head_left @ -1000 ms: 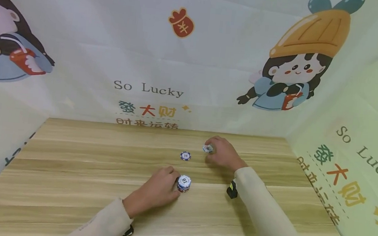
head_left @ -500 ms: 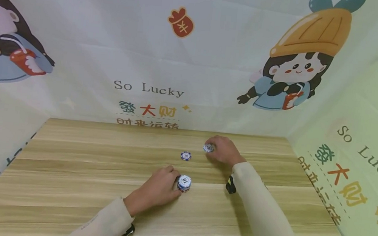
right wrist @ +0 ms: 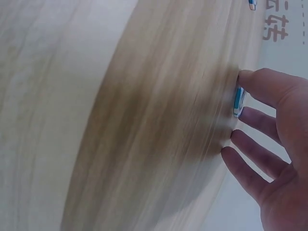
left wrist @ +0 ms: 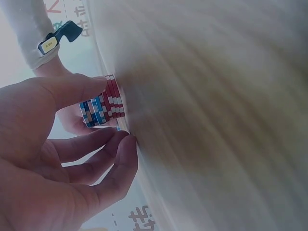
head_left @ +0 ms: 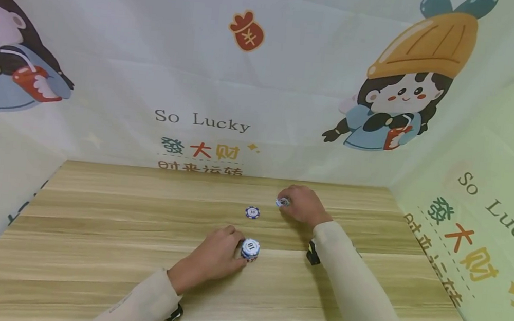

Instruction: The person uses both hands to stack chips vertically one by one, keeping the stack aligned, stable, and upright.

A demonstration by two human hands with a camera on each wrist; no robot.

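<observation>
My left hand (head_left: 213, 254) holds a short stack of poker chips (head_left: 250, 249) on the table, thumb on the near side and index finger on the far side. In the left wrist view the stack (left wrist: 103, 106) has red-and-white chips at the bottom and blue-and-white ones above. Farther back, my right hand (head_left: 304, 205) pinches a single chip (head_left: 282, 202) marked 10 between thumb and index finger. The right wrist view puts that chip (right wrist: 239, 101) low at the tabletop, the other fingertips resting close beside it. A blue-and-white chip (head_left: 252, 212) lies flat between the two hands.
The wood-grain table (head_left: 111, 270) runs back to a printed white cloth wall (head_left: 107, 79). Another cloth wall (head_left: 495, 152) borders its right side, and one more stands at left. Each wrist wears a black strap device, such as the right one (head_left: 313, 253).
The right wrist and sleeve have swung slightly to the left while the fingers stay at the chip. The left hand, the stack and the lone chip look the same.
</observation>
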